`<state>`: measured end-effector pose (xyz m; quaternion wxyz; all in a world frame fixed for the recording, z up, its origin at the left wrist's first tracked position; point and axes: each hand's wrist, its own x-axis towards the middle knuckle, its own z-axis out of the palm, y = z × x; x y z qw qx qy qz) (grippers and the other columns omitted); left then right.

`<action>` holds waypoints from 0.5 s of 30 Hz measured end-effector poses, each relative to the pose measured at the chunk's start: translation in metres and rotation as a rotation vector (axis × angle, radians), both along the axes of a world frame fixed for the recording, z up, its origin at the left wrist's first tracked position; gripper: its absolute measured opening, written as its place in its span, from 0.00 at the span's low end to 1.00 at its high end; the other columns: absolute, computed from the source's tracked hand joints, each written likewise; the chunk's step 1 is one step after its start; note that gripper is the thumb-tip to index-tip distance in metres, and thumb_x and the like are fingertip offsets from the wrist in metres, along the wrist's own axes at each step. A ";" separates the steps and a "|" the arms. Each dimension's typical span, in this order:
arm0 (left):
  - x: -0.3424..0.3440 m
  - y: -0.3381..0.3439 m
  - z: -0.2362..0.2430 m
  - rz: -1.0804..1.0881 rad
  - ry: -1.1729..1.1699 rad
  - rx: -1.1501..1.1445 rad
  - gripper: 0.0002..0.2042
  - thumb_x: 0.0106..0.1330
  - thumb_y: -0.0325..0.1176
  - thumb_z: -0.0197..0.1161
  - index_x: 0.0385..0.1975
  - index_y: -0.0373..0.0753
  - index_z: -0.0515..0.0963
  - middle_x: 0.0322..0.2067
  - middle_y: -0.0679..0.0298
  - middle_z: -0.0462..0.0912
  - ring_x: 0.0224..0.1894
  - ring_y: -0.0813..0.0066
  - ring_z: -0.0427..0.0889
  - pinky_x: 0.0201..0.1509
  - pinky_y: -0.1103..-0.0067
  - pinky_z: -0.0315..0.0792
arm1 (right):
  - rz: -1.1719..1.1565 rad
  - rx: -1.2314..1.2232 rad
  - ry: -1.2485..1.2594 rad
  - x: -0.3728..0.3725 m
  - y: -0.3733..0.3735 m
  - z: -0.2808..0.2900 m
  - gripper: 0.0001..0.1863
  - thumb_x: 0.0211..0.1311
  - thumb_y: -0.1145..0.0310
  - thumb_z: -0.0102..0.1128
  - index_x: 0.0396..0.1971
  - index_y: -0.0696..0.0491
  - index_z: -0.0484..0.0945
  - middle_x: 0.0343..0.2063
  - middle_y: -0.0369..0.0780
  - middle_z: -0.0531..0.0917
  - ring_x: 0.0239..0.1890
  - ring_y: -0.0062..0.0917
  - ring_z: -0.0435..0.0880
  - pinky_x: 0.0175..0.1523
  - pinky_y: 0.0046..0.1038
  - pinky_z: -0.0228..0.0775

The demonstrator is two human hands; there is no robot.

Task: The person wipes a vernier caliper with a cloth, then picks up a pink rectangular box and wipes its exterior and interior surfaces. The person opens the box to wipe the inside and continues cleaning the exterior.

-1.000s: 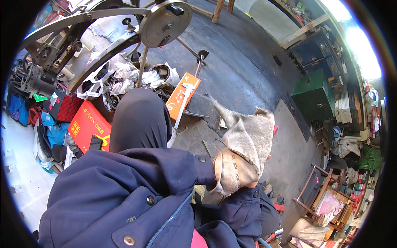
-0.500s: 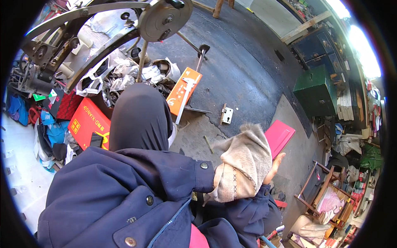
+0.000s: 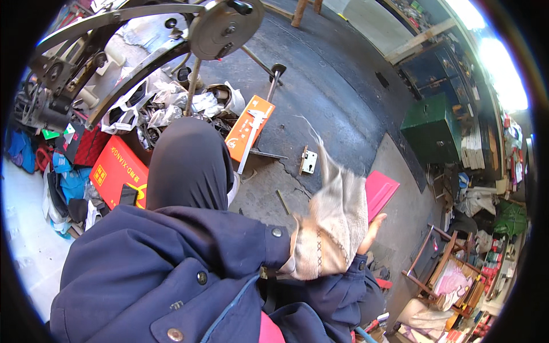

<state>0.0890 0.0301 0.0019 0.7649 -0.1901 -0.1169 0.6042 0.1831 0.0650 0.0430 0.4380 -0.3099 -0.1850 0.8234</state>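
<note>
My left hand (image 3: 290,244) is at the end of the dark blue sleeve, mostly covered by a beige cloth (image 3: 331,228) with stitched crosses; its fingers are hidden in the folds. My right hand (image 3: 372,231), just right of the cloth, holds a pink-red flat rectangular object (image 3: 380,191) up on its fingers. The cloth's raised, blurred tip reaches upward beside that object. On the floor above the hands lies a metal lock body (image 3: 307,160). A caliper (image 3: 252,134) rests across an orange box (image 3: 243,123) left of the lock.
A steel machine with a wheel (image 3: 220,28) stands upper left, over bags of parts (image 3: 166,114). A red box (image 3: 114,166) with a phone (image 3: 128,196) is beside my dark knee (image 3: 183,166). A green cabinet (image 3: 429,128) and wooden chair (image 3: 440,268) are at the right.
The cloth has swung, with its tip now flicked upward. The pink-red object and right fingers, largely covered a second ago, now show beside it. The lock body has come into view.
</note>
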 end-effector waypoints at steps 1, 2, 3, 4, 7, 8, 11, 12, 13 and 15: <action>0.007 -0.005 0.000 -0.007 0.064 0.077 0.31 0.72 0.54 0.47 0.70 0.44 0.60 0.70 0.59 0.63 0.70 0.63 0.62 0.73 0.62 0.58 | -0.078 0.029 -0.066 0.004 -0.003 -0.001 0.39 0.73 0.39 0.43 0.68 0.58 0.63 0.65 0.43 0.71 0.63 0.35 0.72 0.68 0.38 0.64; 0.010 -0.006 -0.002 -0.011 0.139 0.161 0.32 0.72 0.55 0.47 0.70 0.44 0.59 0.70 0.59 0.63 0.71 0.63 0.62 0.73 0.61 0.58 | -0.143 0.048 -0.118 0.005 -0.005 -0.004 0.39 0.73 0.39 0.43 0.68 0.58 0.63 0.65 0.43 0.71 0.63 0.35 0.72 0.69 0.38 0.63; 0.006 -0.002 -0.005 -0.008 0.192 0.230 0.32 0.72 0.55 0.47 0.71 0.44 0.59 0.70 0.59 0.62 0.71 0.63 0.62 0.74 0.61 0.57 | -0.200 0.066 -0.175 0.001 -0.012 -0.011 0.39 0.74 0.39 0.43 0.68 0.58 0.63 0.65 0.43 0.71 0.64 0.35 0.72 0.69 0.37 0.62; -0.002 0.007 -0.008 -0.005 0.228 0.281 0.32 0.72 0.55 0.47 0.71 0.44 0.59 0.70 0.59 0.62 0.71 0.63 0.61 0.74 0.61 0.57 | -0.263 0.091 -0.239 -0.006 -0.018 -0.019 0.39 0.74 0.39 0.43 0.68 0.59 0.63 0.65 0.43 0.71 0.64 0.34 0.71 0.69 0.37 0.62; -0.042 0.051 -0.014 -0.017 0.347 0.341 0.33 0.71 0.56 0.47 0.72 0.45 0.58 0.71 0.59 0.61 0.71 0.63 0.61 0.74 0.60 0.56 | -0.395 0.188 -0.594 -0.038 -0.040 -0.040 0.38 0.74 0.40 0.43 0.68 0.59 0.63 0.65 0.43 0.70 0.65 0.33 0.70 0.70 0.36 0.59; -0.055 0.063 -0.013 -0.055 0.351 0.317 0.33 0.71 0.56 0.47 0.72 0.45 0.57 0.71 0.59 0.61 0.72 0.63 0.60 0.74 0.60 0.56 | -0.383 0.112 -0.551 -0.046 -0.044 -0.043 0.38 0.74 0.41 0.43 0.68 0.59 0.63 0.65 0.43 0.70 0.65 0.33 0.70 0.71 0.35 0.59; -0.064 0.074 -0.001 -0.107 0.148 0.104 0.34 0.71 0.57 0.47 0.73 0.46 0.56 0.71 0.59 0.60 0.72 0.63 0.60 0.75 0.60 0.55 | -0.277 0.034 -0.241 -0.054 -0.041 -0.037 0.34 0.76 0.45 0.44 0.67 0.58 0.63 0.65 0.41 0.70 0.66 0.33 0.69 0.71 0.34 0.57; -0.056 0.068 0.005 -0.076 -0.009 0.005 0.34 0.71 0.57 0.47 0.73 0.46 0.56 0.71 0.59 0.60 0.72 0.63 0.59 0.75 0.60 0.55 | -0.342 0.053 -0.397 -0.055 -0.039 -0.035 0.35 0.76 0.44 0.43 0.68 0.58 0.63 0.65 0.42 0.70 0.66 0.33 0.69 0.71 0.34 0.58; -0.039 0.057 0.012 0.052 -0.202 -0.088 0.35 0.71 0.58 0.47 0.73 0.46 0.56 0.71 0.59 0.60 0.72 0.63 0.59 0.75 0.59 0.55 | -0.391 0.090 -0.489 -0.056 -0.038 -0.034 0.35 0.76 0.44 0.43 0.68 0.58 0.62 0.65 0.42 0.70 0.65 0.34 0.69 0.70 0.34 0.59; 0.003 0.028 0.030 0.449 -0.538 -0.200 0.35 0.71 0.58 0.47 0.74 0.46 0.55 0.72 0.59 0.59 0.73 0.63 0.59 0.76 0.59 0.54 | -0.333 0.119 -0.396 -0.040 -0.028 -0.025 0.35 0.76 0.44 0.43 0.68 0.58 0.62 0.65 0.42 0.70 0.65 0.34 0.70 0.70 0.35 0.59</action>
